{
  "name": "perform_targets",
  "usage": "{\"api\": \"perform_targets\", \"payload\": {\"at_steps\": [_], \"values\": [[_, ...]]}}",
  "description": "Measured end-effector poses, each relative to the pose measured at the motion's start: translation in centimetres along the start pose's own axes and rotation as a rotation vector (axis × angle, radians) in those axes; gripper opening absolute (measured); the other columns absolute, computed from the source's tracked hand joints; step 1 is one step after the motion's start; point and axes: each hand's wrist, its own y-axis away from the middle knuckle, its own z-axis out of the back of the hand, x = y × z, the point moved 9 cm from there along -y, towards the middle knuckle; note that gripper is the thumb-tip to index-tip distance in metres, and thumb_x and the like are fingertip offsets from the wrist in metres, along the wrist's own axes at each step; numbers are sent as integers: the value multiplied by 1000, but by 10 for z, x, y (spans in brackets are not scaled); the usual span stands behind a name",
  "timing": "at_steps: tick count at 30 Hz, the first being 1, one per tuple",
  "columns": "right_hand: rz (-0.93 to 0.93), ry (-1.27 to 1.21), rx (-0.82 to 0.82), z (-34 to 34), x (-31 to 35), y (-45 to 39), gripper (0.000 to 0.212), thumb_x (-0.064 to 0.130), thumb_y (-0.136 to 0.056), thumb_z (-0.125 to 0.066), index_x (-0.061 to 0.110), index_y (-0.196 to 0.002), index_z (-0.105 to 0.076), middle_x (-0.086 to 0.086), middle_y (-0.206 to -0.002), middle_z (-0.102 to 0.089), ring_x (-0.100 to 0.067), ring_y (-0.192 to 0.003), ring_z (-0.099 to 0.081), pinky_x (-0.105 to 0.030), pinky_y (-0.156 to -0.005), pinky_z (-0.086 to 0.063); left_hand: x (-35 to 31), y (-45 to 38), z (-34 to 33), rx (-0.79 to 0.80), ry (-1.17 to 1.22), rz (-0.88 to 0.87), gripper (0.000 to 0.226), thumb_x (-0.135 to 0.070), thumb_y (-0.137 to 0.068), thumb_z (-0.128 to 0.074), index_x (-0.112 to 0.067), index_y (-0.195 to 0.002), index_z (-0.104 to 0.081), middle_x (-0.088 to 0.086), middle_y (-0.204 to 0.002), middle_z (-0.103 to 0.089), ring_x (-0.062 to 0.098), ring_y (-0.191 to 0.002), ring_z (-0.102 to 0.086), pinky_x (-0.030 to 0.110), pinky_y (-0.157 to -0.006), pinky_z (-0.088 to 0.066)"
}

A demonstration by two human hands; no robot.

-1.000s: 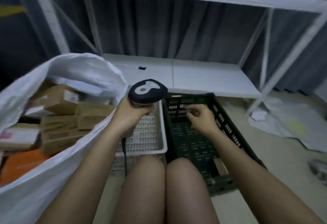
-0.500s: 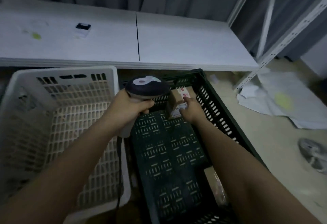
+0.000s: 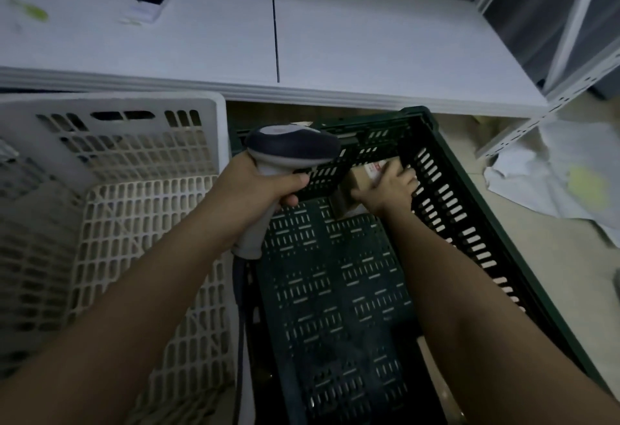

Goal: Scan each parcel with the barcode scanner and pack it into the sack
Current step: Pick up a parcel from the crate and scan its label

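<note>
My left hand (image 3: pixel 258 186) grips the handle of a grey barcode scanner (image 3: pixel 288 153) with a dark head, held over the near edge of a dark green slatted crate (image 3: pixel 446 190). Its cable hangs down between the two crates. My right hand (image 3: pixel 389 186) reaches into the far right corner of the green crate and grips a small brown cardboard parcel (image 3: pixel 360 178) with a white and red label. The sack is out of view.
A white slatted crate (image 3: pixel 110 169) stands left of the green one. A low white shelf board (image 3: pixel 302 32) runs behind both, with a small black-and-white device (image 3: pixel 147 2) on it. White shelf uprights (image 3: pixel 570 25) and crumpled paper (image 3: pixel 570 183) lie to the right.
The view dropped from the sack and my knees onto the crates. My right hand reached deeper into the green crate's far corner and closed round the small parcel. The scanner stays in my left hand.
</note>
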Motion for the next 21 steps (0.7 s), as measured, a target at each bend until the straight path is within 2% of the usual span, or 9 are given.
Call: {"api": "perform_targets", "payload": {"at_steps": [2, 5, 11, 13, 15, 16, 18, 19, 21], "values": [[-21, -59, 65, 0, -7, 11, 112, 48, -74, -78, 16, -152, -5, -27, -154, -6, -43, -142, -7, -47, -113, -22, -4, 8, 3, -7, -17, -9, 25, -8, -85, -70, -14, -109, -66, 3, -77, -69, 5, -56, -63, 15, -52, -50], [-8, -195, 108, 15, -16, 40, 103, 51, -75, -76, 26, -151, -11, -23, -149, -12, -42, -139, -11, -47, -110, -25, -12, 28, 12, -34, -13, -11, 27, -8, -85, -71, -14, -110, -65, 4, -79, -69, 6, -57, -63, 16, -52, -49], [36, -573, -12, 83, -39, 134, 83, 45, -77, -75, 34, -144, -27, -9, -132, -22, -37, -125, -37, -37, -104, -38, -46, 92, 40, -155, -69, -41, 20, -10, -84, -73, -16, -102, -67, 2, -72, -68, 7, -58, -63, 26, -60, -52], [91, -714, -63, 111, -39, 174, 78, 41, -80, -74, 36, -144, -29, -5, -127, -23, -30, -118, -41, -26, -91, -41, -60, 122, 47, -193, -78, -63, 17, -9, -83, -73, -16, -98, -68, 7, -74, -69, 11, -63, -64, 35, -69, -54], [144, -829, -55, 131, -26, 211, 75, 38, -84, -71, 40, -146, -27, -3, -128, -24, -24, -110, -45, -15, -74, -43, -68, 152, 54, -241, -56, -74, 23, -9, -83, -73, -15, -104, -67, 9, -84, -71, 16, -72, -66, 41, -79, -56], [145, -899, -26, 138, -19, 228, 76, 41, -84, -70, 43, -146, -26, -2, -131, -26, -21, -108, -46, -16, -71, -45, -72, 168, 55, -257, -43, -79, 29, -9, -82, -74, -15, -109, -66, 8, -90, -72, 18, -79, -67, 43, -83, -56], [107, -1070, 83, 141, -6, 255, 78, 54, -73, -69, 48, -142, -33, -4, -140, -34, -24, -113, -50, -32, -80, -55, -78, 197, 61, -313, -5, -98, 46, -11, -79, -77, -13, -123, -61, 5, -108, -70, 19, -96, -66, 41, -92, -54], [85, -1142, 163, 138, 2, 266, 72, 57, -71, -64, 45, -138, -40, -9, -141, -41, -26, -115, -53, -38, -82, -55, -81, 209, 64, -342, 19, -114, 54, -10, -79, -78, -12, -129, -57, 2, -117, -66, 18, -105, -63, 37, -95, -51], [57, -1182, 371, 134, 21, 295, 49, 55, -85, -53, 31, -128, -50, -14, -130, -56, -23, -109, -58, -36, -78, -52, -90, 233, 71, -394, 46, -140, 60, -9, -80, -76, -11, -135, -52, -1, -124, -59, 15, -113, -56, 29, -94, -46]]}}
